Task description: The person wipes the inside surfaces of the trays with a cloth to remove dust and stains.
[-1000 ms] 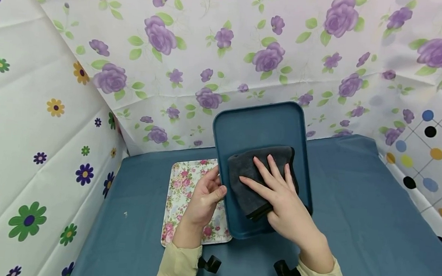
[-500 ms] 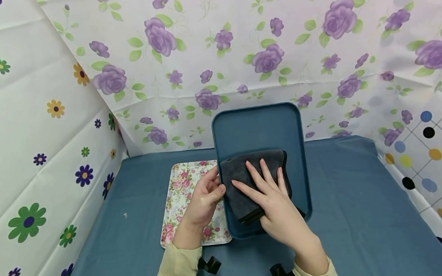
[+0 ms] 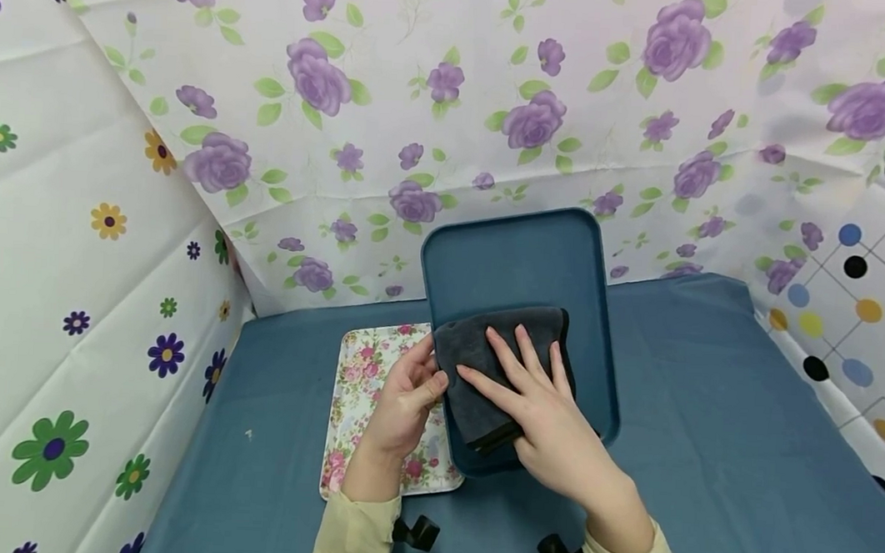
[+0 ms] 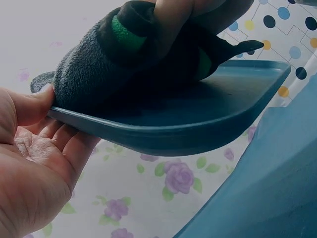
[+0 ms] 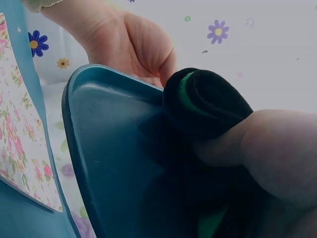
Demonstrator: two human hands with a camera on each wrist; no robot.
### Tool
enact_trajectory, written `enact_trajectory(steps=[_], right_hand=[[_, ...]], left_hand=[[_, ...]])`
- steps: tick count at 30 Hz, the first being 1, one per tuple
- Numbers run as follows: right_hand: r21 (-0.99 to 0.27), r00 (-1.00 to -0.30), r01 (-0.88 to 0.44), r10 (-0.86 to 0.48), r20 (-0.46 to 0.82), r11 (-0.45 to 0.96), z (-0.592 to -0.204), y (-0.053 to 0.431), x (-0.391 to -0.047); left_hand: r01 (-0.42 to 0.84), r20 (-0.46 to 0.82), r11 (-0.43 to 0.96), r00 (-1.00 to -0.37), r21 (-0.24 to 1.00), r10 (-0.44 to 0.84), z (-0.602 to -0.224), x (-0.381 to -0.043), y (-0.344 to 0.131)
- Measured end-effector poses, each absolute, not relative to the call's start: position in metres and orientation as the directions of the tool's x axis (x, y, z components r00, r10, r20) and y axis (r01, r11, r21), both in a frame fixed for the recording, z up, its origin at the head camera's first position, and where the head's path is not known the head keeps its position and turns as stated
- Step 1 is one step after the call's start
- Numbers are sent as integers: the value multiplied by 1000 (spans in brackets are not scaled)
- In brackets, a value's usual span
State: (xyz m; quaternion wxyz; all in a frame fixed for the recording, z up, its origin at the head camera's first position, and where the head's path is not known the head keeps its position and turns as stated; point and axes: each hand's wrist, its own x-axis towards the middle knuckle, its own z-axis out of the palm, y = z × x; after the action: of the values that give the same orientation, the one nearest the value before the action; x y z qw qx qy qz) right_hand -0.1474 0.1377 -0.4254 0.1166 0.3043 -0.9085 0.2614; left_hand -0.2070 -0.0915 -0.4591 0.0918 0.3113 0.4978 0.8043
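My left hand grips the left rim of a dark blue rectangular tray, thumb on the rim and fingers behind. The tray is held up and tilted off the table. A folded dark grey cloth with black edging lies against its inner face. Spread over the cloth are the fingers of my right hand; its thumb tucks under the fold, as the right wrist view shows. In the left wrist view a green patch shows on the underside of the cloth.
Partly behind the tray, a white floral tray lies on the blue-covered table. Patterned sheets stand as walls at the back, at the left with coloured flowers, and at the right with dots.
My right hand and the cloth have slid left and slightly down across the blue tray, towards the left rim. My left hand keeps its grip, and the tray has hardly moved.
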Motion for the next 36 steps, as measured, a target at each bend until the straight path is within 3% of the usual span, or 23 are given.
enact_trajectory(steps=[24,36], right_hand=[[-446,-836,-541,-401,374,713,-420,172,-156],[-480,-853,-522,-431,295,705,-423,160,-152]], left_hand=[[237,446,-461,-790,855,422,-458,-210,-103],[203,412,-460,-811,864,415,-458,-209,-103]])
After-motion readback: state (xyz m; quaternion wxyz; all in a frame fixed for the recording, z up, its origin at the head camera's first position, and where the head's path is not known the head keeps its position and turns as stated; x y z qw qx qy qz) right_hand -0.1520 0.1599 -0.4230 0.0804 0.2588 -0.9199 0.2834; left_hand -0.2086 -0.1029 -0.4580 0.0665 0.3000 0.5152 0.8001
